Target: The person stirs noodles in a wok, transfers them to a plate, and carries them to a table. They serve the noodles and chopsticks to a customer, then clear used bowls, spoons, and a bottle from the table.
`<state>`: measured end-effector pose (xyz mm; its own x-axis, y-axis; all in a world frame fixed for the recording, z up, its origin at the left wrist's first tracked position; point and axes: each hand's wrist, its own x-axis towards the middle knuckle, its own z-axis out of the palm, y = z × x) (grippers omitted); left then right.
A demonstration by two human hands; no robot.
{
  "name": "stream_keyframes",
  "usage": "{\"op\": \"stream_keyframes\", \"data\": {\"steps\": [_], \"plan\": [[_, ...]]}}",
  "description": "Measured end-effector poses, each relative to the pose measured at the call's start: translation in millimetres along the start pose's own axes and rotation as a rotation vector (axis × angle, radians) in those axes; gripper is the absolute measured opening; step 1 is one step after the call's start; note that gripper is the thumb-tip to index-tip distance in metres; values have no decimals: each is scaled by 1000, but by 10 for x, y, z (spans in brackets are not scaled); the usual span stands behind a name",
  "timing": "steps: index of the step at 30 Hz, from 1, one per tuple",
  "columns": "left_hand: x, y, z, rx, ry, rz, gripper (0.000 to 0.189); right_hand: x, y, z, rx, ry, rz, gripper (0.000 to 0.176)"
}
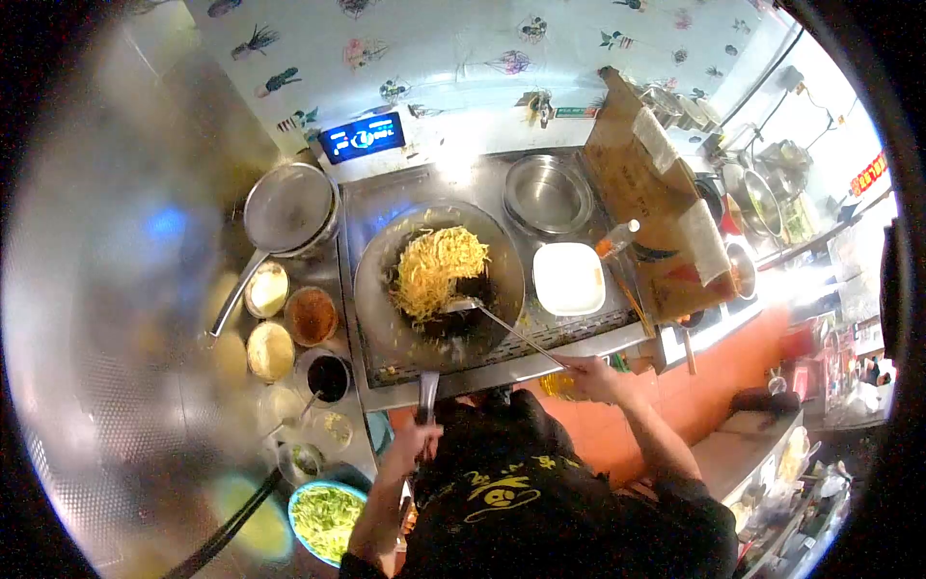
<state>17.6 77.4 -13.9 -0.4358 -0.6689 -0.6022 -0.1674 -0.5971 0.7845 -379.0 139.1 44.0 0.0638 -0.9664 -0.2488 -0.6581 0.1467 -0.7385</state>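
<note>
At the centre of the frame, a heap of yellow shredded food (429, 275) lies in the wok (503, 261), toward its far side, with dark bare metal showing beside it. The left hand (417, 441), at lower centre, is closed around the wok handle (427, 388). The right hand (596, 379), right of centre, is clamped on the long shaft of the metal ladle (516, 333), whose head touches the heap's near edge. For good work here, the left hand should keep the wok steady while the ladle slides low beneath the heap, lifting and folding rather than chopping, so the strands stay whole and cook evenly. Scraps already cling to the wok's wall; they are worth scraping inward. Strokes are best kept short toward the right, since the white dish (569, 280) stands near the wok on the counter (482, 370).
</note>
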Motion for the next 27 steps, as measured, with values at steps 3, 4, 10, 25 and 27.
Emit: {"op": "stream_keyframes", "data": {"steps": [3,4,10,25,27], "plan": [[646,95,-9,-121,-82,-136,27,325,-31,-25,-58,-30,41,40],[703,262,98,-127,-44,-98,33,464,-121,-40,-69,-16,68,40],[70,-55,-62,-79,31,-144,10,-47,-147,132,69,74,59,39],[423,230,160,-119,39,-158,17,144,-608,445,171,70,237,50],[782,-159,49,-286,25,-192,21,432,253,1145,20,226,-42,52]]}}
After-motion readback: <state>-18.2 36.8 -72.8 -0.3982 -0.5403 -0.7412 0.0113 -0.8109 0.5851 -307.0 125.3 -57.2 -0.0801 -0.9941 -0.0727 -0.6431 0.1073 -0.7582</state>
